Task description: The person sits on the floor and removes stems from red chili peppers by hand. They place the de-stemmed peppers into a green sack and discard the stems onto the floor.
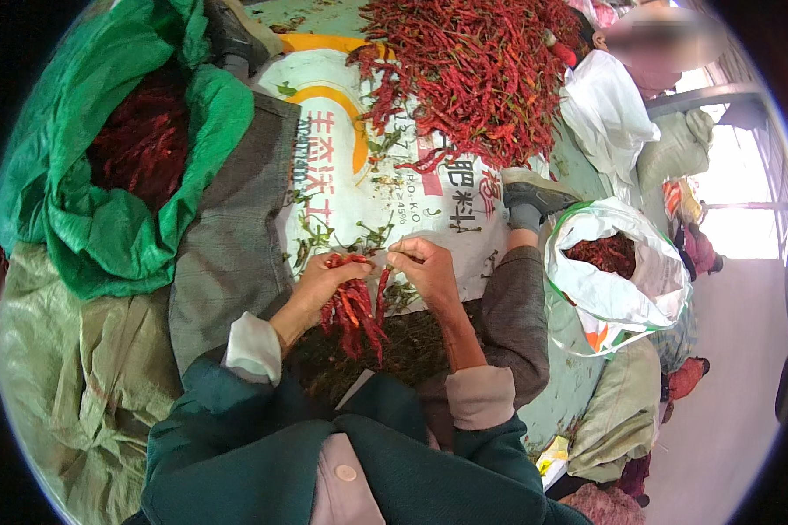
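Observation:
My left hand (311, 290) is closed around a bunch of red chili peppers (350, 317), whose tips hang down toward my lap. Close beside it, my right hand (431, 273) pinches a single red chili pepper (382, 296) by its upper end. Both hands are over the near edge of a flattened white printed sack (328, 188). Green stems and leaf bits (372, 238) lie scattered on that sack just beyond my fingers. A large heap of red chili peppers (473, 83) covers its far end.
An open green sack (79, 219) of dark red chilies stands left of my leg. On the right is an open white sack (622, 302), also holding chilies. Tan sacks (70, 376) lie around. Another person's hand (562, 54) is at the heap's far right.

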{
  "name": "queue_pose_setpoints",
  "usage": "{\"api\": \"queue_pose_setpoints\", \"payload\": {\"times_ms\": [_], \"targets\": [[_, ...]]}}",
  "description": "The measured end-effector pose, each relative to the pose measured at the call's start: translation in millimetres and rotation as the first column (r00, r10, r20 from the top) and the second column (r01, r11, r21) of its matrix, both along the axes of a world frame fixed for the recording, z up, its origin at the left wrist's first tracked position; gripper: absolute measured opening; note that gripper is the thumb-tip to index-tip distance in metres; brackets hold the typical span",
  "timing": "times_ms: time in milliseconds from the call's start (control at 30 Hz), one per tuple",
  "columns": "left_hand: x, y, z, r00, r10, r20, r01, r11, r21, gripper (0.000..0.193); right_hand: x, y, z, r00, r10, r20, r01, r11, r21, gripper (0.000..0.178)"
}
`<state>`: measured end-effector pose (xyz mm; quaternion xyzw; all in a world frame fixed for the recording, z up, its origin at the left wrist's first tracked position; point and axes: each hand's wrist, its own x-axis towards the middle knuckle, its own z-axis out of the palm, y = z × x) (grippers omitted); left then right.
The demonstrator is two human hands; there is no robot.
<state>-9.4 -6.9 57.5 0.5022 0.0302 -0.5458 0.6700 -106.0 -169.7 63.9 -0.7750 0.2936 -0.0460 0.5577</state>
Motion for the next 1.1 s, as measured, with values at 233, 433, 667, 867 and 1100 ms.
{"api": "queue_pose_setpoints", "payload": {"times_ms": [233,433,667,867,1100], "targets": [[-7.5,6.0,-6.6,0.991,-0.134,-0.006,0.133,0.983,-0.124,0.013,3.8,33.1,23.3,0.988,0.090,0.126,-0.082,0.994,-0.071,0.011],[-14.5,16.7,-4.5,0.805,-0.203,0.557,0.303,0.948,-0.093,0.015,-16.4,36.3,12.6,0.984,-0.174,0.040,0.112,0.776,0.621,0.009],[-8.8,19.6,9.1,0.587,-0.090,0.805,0.446,0.865,-0.229,0.013,-27.6,42.4,5.0,0.911,-0.411,0.035,0.125,0.357,0.926,0.004],[19.6,33.4,15.2,0.871,-0.006,0.491,0.124,0.970,-0.208,0.011,-33.2,3.3,37.6,0.966,0.232,-0.116,-0.166,0.897,0.410,0.013],[31.1,23.8,4.2,0.923,0.167,0.346,-0.095,0.972,-0.214,0.011,-26.0,-144.3,-35.8,0.998,0.004,-0.063,-0.048,0.678,-0.734,0.038]]}}
